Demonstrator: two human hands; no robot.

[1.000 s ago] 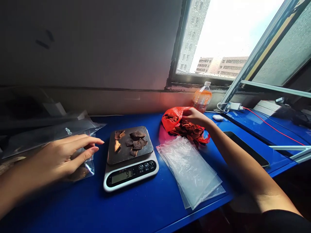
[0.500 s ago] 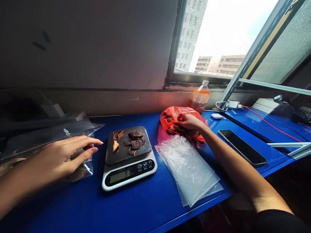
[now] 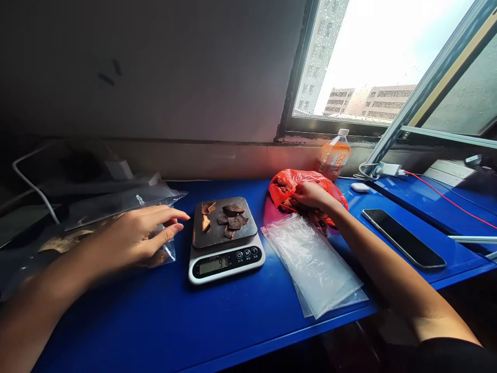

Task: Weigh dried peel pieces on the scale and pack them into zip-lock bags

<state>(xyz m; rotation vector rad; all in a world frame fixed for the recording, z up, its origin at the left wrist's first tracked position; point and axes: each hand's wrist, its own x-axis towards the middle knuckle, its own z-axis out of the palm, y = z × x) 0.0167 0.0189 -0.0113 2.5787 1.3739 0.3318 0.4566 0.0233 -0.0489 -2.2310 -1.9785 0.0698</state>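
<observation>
A digital kitchen scale (image 3: 227,267) stands on the blue table, its display reading about 9.7. Several dark brown dried peel-like pieces (image 3: 235,221) lie on its plate, with lighter-edged ones (image 3: 205,223) at the left. My left hand (image 3: 155,230) hovers just left of the scale, thumb and fingers apart, holding nothing. Beyond the scale to the right, my right hand (image 3: 315,197) reaches into a red plastic bag (image 3: 283,189) of similar brown pieces. Its fingers are curled and the tips are hidden among the contents. Clear plastic bags (image 3: 318,264) lie flat in front of the red bag.
Filled clear bags (image 3: 116,204) lie at the left, partly behind my left forearm. A bottle of orange drink (image 3: 334,155) stands behind the red bag. A phone (image 3: 404,238), a white earbud case (image 3: 360,187) and a charger with a red cable (image 3: 390,169) are at the right.
The view has turned slightly left, so everything sits further right in the picture. My right hand has sunk a little deeper into the red bag. The pieces on the scale look the same.
</observation>
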